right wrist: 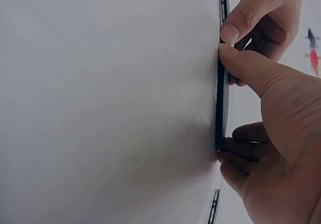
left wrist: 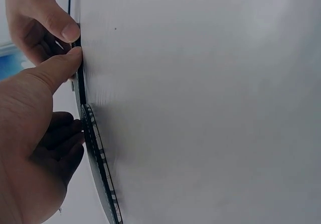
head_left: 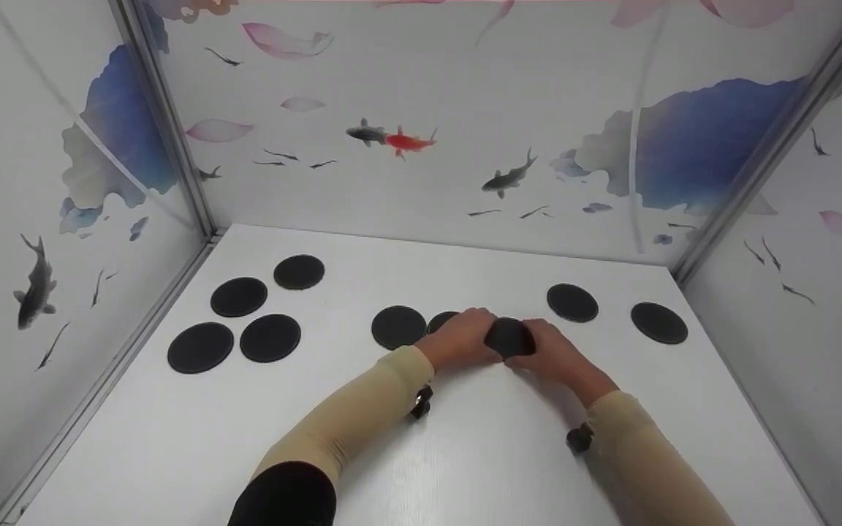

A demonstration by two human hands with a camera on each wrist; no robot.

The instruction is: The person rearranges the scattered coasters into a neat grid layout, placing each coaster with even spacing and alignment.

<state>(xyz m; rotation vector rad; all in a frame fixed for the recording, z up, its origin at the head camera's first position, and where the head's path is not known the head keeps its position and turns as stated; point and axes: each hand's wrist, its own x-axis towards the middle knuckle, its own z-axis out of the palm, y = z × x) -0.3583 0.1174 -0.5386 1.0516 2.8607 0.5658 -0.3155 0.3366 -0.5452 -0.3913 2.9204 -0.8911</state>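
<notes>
A flat, round black disc point(head_left: 510, 338) lies between my two hands near the middle of the white table. My left hand point(head_left: 463, 338) grips its left side, with the thumb on the near edge. From the right, my right hand point(head_left: 554, 353) grips the same disc, and the two thumbs nearly meet at its near edge. In the right wrist view the disc point(right wrist: 220, 96) shows edge-on, thumb and fingers along it. A second black disc point(head_left: 441, 320) is partly hidden behind my left hand, beside a third disc point(head_left: 399, 327).
Several more black discs, such as one at the front left point(head_left: 200, 348), lie on the left of the table point(head_left: 465, 453). Two others, one nearer point(head_left: 572, 302) and one farther right point(head_left: 659, 323), lie beyond my right hand. Printed panels point(head_left: 421, 197) enclose the table's back and sides.
</notes>
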